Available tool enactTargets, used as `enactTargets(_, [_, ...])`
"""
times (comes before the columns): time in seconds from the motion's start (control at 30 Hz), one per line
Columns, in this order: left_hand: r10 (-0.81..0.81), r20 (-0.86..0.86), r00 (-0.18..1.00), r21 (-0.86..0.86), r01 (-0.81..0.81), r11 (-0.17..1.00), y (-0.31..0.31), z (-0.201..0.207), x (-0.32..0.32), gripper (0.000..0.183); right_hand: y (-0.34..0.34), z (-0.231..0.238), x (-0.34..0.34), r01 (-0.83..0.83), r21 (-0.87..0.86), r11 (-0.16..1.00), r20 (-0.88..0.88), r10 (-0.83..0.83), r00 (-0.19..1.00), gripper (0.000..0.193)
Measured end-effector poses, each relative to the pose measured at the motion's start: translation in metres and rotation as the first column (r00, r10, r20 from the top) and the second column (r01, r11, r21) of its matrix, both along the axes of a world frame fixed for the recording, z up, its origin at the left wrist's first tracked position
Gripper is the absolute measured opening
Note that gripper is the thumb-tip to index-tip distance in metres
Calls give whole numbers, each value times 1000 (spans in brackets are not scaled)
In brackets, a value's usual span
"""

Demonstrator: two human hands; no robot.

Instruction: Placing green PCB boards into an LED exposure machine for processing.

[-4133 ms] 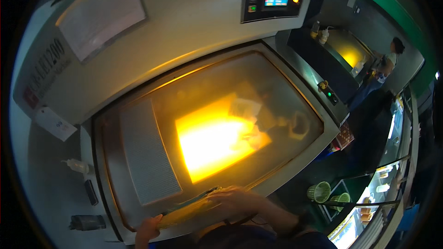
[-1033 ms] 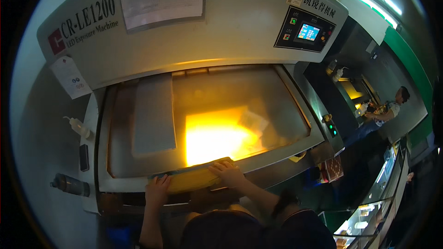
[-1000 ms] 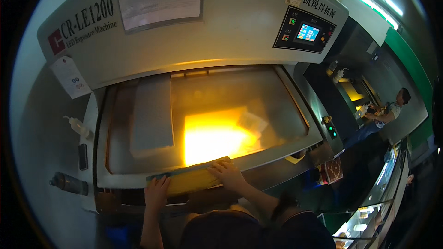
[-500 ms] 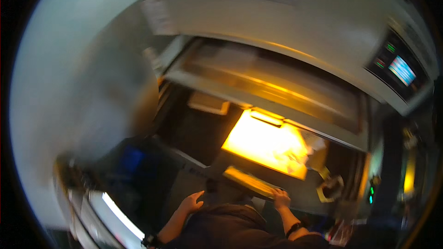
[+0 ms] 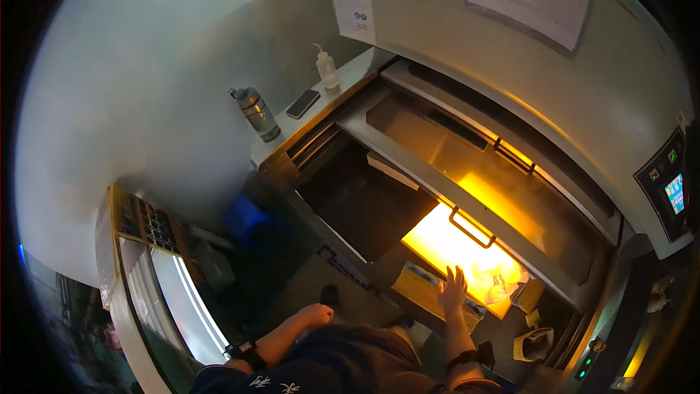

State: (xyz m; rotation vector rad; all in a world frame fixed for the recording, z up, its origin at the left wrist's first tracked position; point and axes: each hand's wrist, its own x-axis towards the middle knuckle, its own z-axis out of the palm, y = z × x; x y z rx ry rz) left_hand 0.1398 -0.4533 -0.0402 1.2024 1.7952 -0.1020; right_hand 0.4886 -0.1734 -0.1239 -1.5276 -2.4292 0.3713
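Note:
My right hand (image 5: 453, 290) is open, its fingers spread, at the near edge of a brightly glowing yellow light panel (image 5: 437, 230). Just beneath that hand and forearm lies a long yellow block-like piece (image 5: 417, 288), partly covered. On the panel's right part rests a crumpled clear sheet (image 5: 499, 290). Near my waist, my left hand (image 5: 316, 315) is curled closed, with nothing seen in it. Beyond the panel stands a metal-framed lid or drawer front with a black handle (image 5: 472, 230).
A grey bottle (image 5: 258, 113), a phone (image 5: 302, 103) and a white squeeze bottle (image 5: 326, 67) stand on the ledge at far left. A lit control screen (image 5: 674, 194) is at right. Nearer are an open yellowish box (image 5: 534, 344), a blue bin (image 5: 248, 217) and a lit white panel (image 5: 186, 306).
My view has swung and sharpened. My right hand has left the end of the yellow piece and spread over the panel's edge. My left hand's fingers have curled in.

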Motion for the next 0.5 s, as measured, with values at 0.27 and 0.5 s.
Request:
enactTargets(0.27, [-101,238,966,170,61,983,17,-13,-98,25,24,44,-79,63,17,998,67,-64,996,48])
enactTargets(0.5, [-81,93,992,67,75,995,-27,1,-256,26,-56,41,-108,496,-293,818,571,-266,777,45])
